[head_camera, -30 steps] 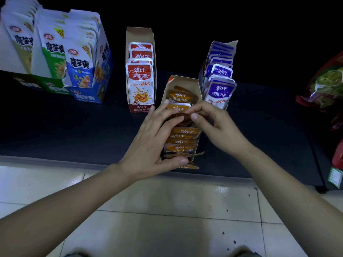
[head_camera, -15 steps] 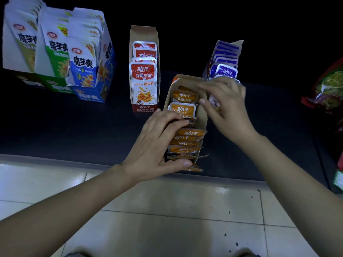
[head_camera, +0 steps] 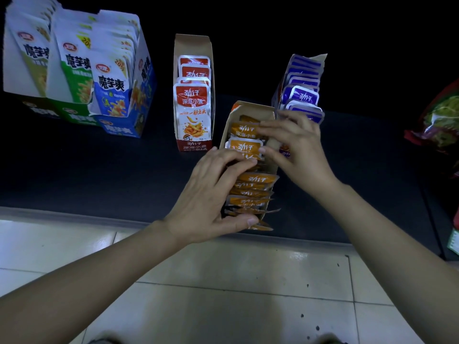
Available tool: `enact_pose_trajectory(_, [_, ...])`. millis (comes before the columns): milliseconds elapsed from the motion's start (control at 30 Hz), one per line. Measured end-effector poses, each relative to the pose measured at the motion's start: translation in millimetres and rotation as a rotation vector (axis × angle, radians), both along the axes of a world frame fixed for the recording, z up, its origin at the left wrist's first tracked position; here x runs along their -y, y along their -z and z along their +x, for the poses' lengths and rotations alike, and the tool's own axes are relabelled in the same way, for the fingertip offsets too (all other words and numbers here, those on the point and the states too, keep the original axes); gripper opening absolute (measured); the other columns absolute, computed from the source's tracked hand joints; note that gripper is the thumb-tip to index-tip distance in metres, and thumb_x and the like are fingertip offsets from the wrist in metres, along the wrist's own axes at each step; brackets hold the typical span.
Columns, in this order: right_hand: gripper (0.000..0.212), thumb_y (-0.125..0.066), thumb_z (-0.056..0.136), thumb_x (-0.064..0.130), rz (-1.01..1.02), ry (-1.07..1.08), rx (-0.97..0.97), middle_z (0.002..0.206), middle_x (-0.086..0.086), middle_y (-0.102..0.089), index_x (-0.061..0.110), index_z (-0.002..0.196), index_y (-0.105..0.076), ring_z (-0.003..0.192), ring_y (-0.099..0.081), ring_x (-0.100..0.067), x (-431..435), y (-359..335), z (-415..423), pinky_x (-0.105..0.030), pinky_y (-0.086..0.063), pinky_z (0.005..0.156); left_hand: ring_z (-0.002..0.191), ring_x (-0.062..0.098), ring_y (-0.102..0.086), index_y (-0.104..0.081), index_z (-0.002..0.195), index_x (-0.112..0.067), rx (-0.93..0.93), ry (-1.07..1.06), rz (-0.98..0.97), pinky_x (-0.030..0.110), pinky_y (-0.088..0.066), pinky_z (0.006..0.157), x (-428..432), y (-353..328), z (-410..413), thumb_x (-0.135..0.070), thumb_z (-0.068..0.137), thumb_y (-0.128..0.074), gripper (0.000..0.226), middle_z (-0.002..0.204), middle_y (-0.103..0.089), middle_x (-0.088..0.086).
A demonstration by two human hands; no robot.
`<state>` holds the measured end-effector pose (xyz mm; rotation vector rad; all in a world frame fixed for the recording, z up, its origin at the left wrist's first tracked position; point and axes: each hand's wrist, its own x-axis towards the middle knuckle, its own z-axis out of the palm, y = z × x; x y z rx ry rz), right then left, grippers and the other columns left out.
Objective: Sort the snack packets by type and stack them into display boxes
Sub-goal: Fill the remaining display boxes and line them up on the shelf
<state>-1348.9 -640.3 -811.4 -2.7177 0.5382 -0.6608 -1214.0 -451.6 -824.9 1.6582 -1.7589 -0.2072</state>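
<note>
A brown display box point(head_camera: 227, 125) with several orange snack packets point(head_camera: 244, 147) stands at the front edge of the dark shelf. My left hand point(head_camera: 211, 194) grips the near end of the box, thumb along its front, fingers laid over the packets. My right hand point(head_camera: 295, 147) holds the box's right wall with its fingertips touching the upright orange packets. A box of red packets point(head_camera: 192, 105) stands to the left. A box of purple packets point(head_camera: 301, 95) stands to the right, partly hidden behind my right hand.
A large blue and green box point(head_camera: 119, 127) of white pouches stands at far left on the dark shelf point(head_camera: 99, 170). Red and green bags point(head_camera: 439, 120) lie at the right edge. Pale floor tiles point(head_camera: 223, 281) lie below the shelf.
My right hand moved from the middle of the orange packets to the box's right wall and back packets. The two upright orange packets now show. The left hand stayed in place.
</note>
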Motion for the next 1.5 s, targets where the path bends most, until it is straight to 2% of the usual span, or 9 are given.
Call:
enact_pose_trajectory(167, [0.03,-0.06,0.091,0.033,-0.051,-0.028,0.073,0.101,0.003,-0.069,0.018,0.115,-0.07,0.113,-0.045,-0.018,1.2,-6.9,3.6,-0.028,-0.023,0.094,0.137,0.018,-0.03,-0.041,0.141,-0.011,-0.007,-0.003,-0.001,0.053,-0.027,0.111,-0.5,0.6,0.4,-0.069,0.087,-0.041,0.079,0.139,-0.037,0.006])
enact_pose_trajectory(300, [0.045,-0.052,0.091,0.039,-0.104,-0.055,-0.108,0.115,0.005,-0.069,0.02,0.132,-0.06,0.121,-0.036,-0.021,2.1,-1.0,8.7,-0.031,-0.017,0.098,0.137,0.018,-0.031,-0.042,0.14,-0.011,-0.006,-0.005,0.002,0.053,-0.027,0.111,-0.1,1.3,0.2,-0.068,0.086,-0.043,0.079,0.139,-0.037,0.007])
enact_pose_trajectory(567, [0.043,-0.042,0.096,0.031,-0.274,-0.012,-0.252,0.118,-0.004,-0.068,0.015,0.132,-0.058,0.127,-0.032,-0.03,-5.1,4.0,5.0,-0.047,-0.019,0.099,0.135,0.021,-0.034,-0.042,0.139,-0.012,-0.008,-0.004,0.005,0.053,-0.027,0.111,0.9,1.4,0.7,-0.066,0.085,-0.047,0.077,0.136,-0.04,0.008])
enact_pose_trajectory(733, [0.037,-0.051,0.094,0.028,-0.305,0.067,-0.149,0.122,0.001,-0.066,0.017,0.126,-0.062,0.122,-0.035,-0.028,-10.4,-5.1,4.8,-0.041,-0.023,0.094,0.134,0.021,-0.034,-0.043,0.139,-0.011,-0.023,-0.01,0.006,0.053,-0.028,0.11,0.6,1.6,0.8,-0.063,0.083,-0.05,0.077,0.136,-0.041,0.009])
enact_pose_trajectory(867, [0.042,-0.045,0.093,0.031,-0.137,0.011,-0.205,0.112,-0.007,-0.069,0.012,0.126,-0.062,0.111,-0.051,-0.033,-8.6,-2.0,3.4,-0.043,-0.037,0.087,0.135,0.018,-0.031,-0.042,0.14,-0.012,-0.023,-0.008,0.01,0.052,-0.027,0.112,0.5,1.9,0.8,-0.065,0.084,-0.048,0.077,0.136,-0.039,0.006])
enact_pose_trajectory(1000, [0.042,-0.054,0.096,0.019,0.097,-0.034,-0.318,0.123,-0.014,-0.061,0.012,0.138,-0.052,0.109,-0.057,-0.033,-7.2,-4.2,11.8,-0.048,-0.049,0.088,0.135,0.018,-0.031,-0.042,0.14,-0.013,-0.025,-0.009,0.016,0.052,-0.027,0.111,0.5,1.8,1.1,-0.064,0.084,-0.049,0.077,0.137,-0.038,0.006])
enact_pose_trajectory(1100, [0.043,-0.058,0.095,0.018,0.101,-0.046,-0.355,0.123,-0.007,-0.059,0.018,0.138,-0.053,0.111,-0.052,-0.027,-0.2,-9.6,17.3,-0.04,-0.045,0.091,0.136,0.018,-0.03,-0.041,0.14,-0.013,-0.026,-0.01,0.024,0.052,-0.027,0.111,-0.1,1.4,1.3,-0.065,0.084,-0.049,0.077,0.138,-0.037,0.005])
enact_pose_trajectory(1300, [0.019,-0.065,0.09,0.018,0.091,-0.027,-0.313,0.111,0.002,-0.065,0.017,0.107,-0.073,0.111,-0.039,-0.024,-1.3,-12.7,20.2,-0.036,-0.032,0.093,0.136,0.016,-0.029,-0.041,0.141,-0.014,-0.021,-0.005,0.025,0.052,-0.028,0.111,-0.1,0.2,1.6,-0.065,0.083,-0.049,0.077,0.138,-0.037,0.005])
enact_pose_trajectory(1500, [0.023,-0.047,0.1,0.029,-0.034,0.027,-0.467,0.128,-0.004,-0.056,0.024,0.12,-0.056,0.124,-0.028,-0.028,-7.6,-6.9,19.3,-0.034,-0.018,0.092,0.135,0.019,-0.032,-0.043,0.14,-0.012,-0.013,0.0,0.027,0.053,-0.028,0.11,-0.4,-0.4,1.2,-0.066,0.084,-0.047,0.077,0.137,-0.039,0.007])
